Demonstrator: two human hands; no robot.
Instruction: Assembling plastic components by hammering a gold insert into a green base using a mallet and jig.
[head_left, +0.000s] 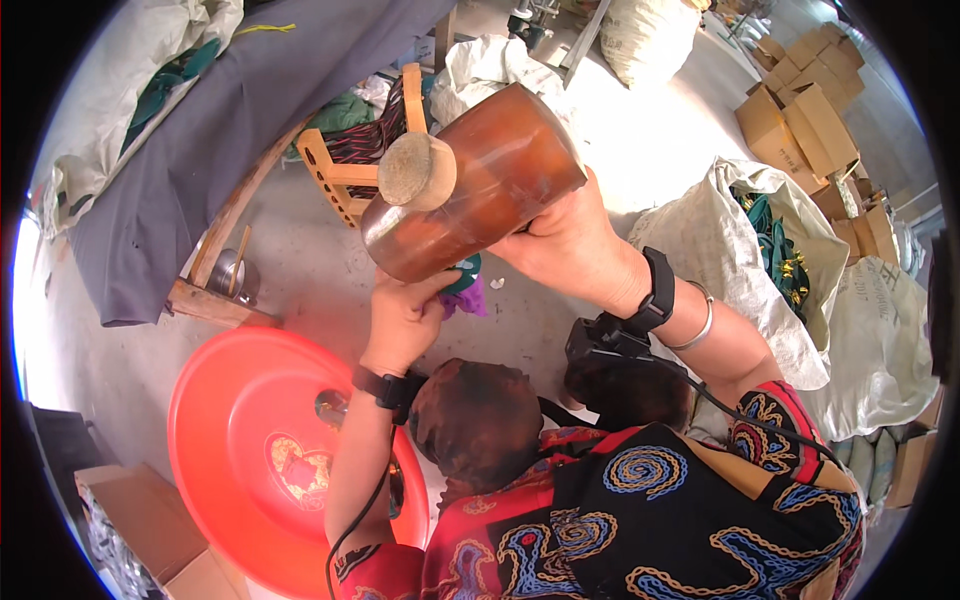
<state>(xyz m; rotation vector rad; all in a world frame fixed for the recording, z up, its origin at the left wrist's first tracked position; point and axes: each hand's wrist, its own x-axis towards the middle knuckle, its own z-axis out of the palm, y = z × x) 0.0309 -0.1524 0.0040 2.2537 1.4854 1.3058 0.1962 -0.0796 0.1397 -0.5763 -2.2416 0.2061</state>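
A large glossy brown cylinder (500, 160), like a mallet head, hangs tilted in front of me. A round, rough-ended wooden stub (412, 172) sticks out of its side toward me. My right hand (570, 245) is closed round its right end from below. My left hand (402, 320) is just under the lower left end, with fingers curled together. Beside its fingertips show a small teal piece (468, 270) and some purple cloth (470, 298). The cylinder partly hides these, and I cannot make out what the left fingers hold.
A red plastic basin (225, 440) with small teal pieces stands at the left. Behind the cylinder is a small wooden chair (340, 175) with a woven seat. An open white sack (690, 240) of teal items stands right, with cardboard boxes (800, 130) beyond. A metal pot (235, 275) sits left.
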